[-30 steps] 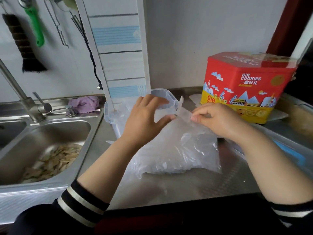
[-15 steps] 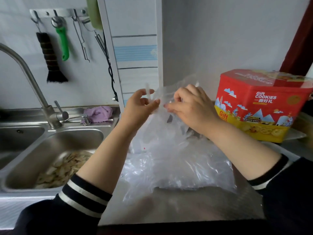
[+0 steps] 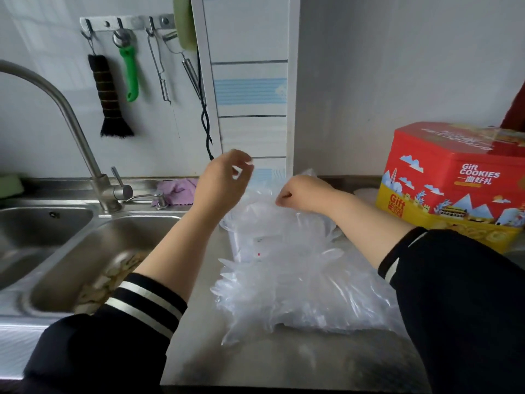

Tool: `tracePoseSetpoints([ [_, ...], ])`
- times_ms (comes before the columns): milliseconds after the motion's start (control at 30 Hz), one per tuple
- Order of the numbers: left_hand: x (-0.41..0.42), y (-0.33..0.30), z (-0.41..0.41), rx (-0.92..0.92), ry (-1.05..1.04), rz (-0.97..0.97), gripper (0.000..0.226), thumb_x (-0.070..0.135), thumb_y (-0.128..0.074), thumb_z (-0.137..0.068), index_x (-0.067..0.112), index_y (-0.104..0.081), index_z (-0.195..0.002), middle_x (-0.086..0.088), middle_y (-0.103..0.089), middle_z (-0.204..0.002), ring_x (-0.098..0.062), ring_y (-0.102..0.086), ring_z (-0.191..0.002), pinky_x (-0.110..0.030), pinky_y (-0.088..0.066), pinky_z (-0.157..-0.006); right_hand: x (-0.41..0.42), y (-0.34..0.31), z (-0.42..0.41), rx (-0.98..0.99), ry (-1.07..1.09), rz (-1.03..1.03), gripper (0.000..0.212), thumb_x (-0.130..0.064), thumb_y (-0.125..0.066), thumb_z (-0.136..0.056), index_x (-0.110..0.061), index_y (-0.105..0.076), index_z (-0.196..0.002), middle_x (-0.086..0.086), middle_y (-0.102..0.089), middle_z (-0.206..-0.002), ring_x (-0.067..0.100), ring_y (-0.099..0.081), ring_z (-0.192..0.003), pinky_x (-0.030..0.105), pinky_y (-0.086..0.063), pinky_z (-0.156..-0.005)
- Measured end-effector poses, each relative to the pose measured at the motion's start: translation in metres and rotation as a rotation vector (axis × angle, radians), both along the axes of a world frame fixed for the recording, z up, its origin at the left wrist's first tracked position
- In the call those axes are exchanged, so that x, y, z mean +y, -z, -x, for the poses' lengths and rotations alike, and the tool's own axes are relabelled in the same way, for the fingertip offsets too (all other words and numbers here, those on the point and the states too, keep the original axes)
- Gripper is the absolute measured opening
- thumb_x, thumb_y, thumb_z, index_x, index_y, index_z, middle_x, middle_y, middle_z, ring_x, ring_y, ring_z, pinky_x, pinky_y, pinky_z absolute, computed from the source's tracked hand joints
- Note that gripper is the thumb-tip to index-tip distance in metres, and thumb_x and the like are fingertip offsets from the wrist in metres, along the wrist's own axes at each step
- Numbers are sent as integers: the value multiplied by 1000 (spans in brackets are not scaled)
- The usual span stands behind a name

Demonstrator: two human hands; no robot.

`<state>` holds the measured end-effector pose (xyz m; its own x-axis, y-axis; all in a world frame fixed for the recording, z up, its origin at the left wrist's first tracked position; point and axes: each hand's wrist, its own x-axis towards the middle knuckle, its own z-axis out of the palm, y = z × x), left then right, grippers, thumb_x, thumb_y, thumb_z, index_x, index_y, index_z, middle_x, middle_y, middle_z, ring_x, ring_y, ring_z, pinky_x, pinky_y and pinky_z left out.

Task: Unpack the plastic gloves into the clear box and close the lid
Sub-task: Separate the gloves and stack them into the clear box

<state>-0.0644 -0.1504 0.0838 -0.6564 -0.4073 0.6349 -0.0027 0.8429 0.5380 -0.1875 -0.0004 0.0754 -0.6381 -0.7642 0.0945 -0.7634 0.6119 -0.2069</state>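
So the steel counter (image 3: 199, 351) takes up most of the view, with a double sink (image 3: 56, 251) over at 9 o'clock that has some pale scraps in the near basin. A red and yellow cookie tin (image 3: 451, 189) sits at 3 o'clock against the wall. Dead centre is the bag of plastic gloves (image 3: 298, 288), crumpled and lying on the counter, its top edge leaning up against the clear box (image 3: 241, 245) just behind it at 12 o'clock. The right hand (image 3: 301, 194) has its fingers curled, pinching the bag's upper edge. The left hand (image 3: 224, 180) hangs above the box, fingers loosely curled, and honestly it's too blurry to tell whether it holds anything.
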Motion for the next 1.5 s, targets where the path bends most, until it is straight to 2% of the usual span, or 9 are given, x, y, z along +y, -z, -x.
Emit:
tracePoseSetpoints([
  [167,6,10,1,-801,195,312,23,14,-55,-94,25,-72,-104,13,-67,-105,-12,-60,-103,-28,-45,-94,-16,13,2,-214,-59,-168,21,-19,-58,-88,-15,-66,-68,-4,-61,-67,12,-49,-62,20,-37,-55],
  [267,5,13,5,-942,180,295,18,23,-56,-94,31,-71,-98,5,-64,-95,-19,-55,-91,-28,-44,-87,-11,13,1,-271,-69,-318,13,-14,-54,-93,-19,-65,-90,-9,-57,-74,9,-49,-63,14,-37,-52],
  [367,7,13,8,-918,125,304,28,37,-53,-96,18,-72,-104,-2,-67,-100,-23,-56,-91,-30,-43,-80,-7,14,9,-348,-7,-247,19,-30,-57,-94,-14,-68,-92,5,-64,-87,21,-58,-72,26,-48,-64],
  [634,40,14,-5,-322,122,196,20,27,-55,-95,19,-73,-99,1,-73,-96,-21,-64,-91,-34,-50,-80,61,-23,-23,-319,24,519,17,-30,-54,-97,-18,-66,-98,-4,-62,-69,9,-51,-54,18,-41,-45],
  [767,77,14,-16,-113,261,84,18,30,-58,-95,19,-72,-98,7,-72,-90,-14,-64,-81,-32,-51,-77,108,-13,-50,-450,32,521,8,-21,-53,-97,-13,-57,-99,-1,-66,-72,13,-57,-57,25,-40,-46],
  [901,100,22,-32,-316,563,-76,37,52,-60,-83,25,-65,-108,11,-67,-101,-8,-63,-89,-21,-50,-80,151,10,-74,-400,49,182,27,-40,-71,-81,-25,-56,-98,-10,-61,-96,7,-58,-85,15,-44,-65],
  [1001,112,34,-39,-559,657,-6,64,59,-67,-71,29,-54,-126,13,-60,-116,-5,-58,-101,-17,-46,-86,163,37,-83,-224,74,-96,48,-54,-76,-69,-37,-52,-108,-14,-43,-115,6,-43,-110,27,-41,-90],
  [1201,114,59,-35,-647,490,265,57,41,-74,-80,29,-50,-130,9,-59,-121,-9,-56,-99,-31,-50,-89,161,69,-81,-100,118,191,12,-36,-75,-79,-29,-66,-79,-13,-54,-97,11,-50,-99,28,-40,-81],
  [1501,107,59,-35,-407,491,23,10,28,-66,-89,24,-68,-98,20,-63,-93,-2,-59,-82,-17,-49,-76,171,38,-77,-77,151,600,8,-23,-70,-85,-16,-73,-83,-6,-65,-92,7,-58,-85,31,-48,-81],
])
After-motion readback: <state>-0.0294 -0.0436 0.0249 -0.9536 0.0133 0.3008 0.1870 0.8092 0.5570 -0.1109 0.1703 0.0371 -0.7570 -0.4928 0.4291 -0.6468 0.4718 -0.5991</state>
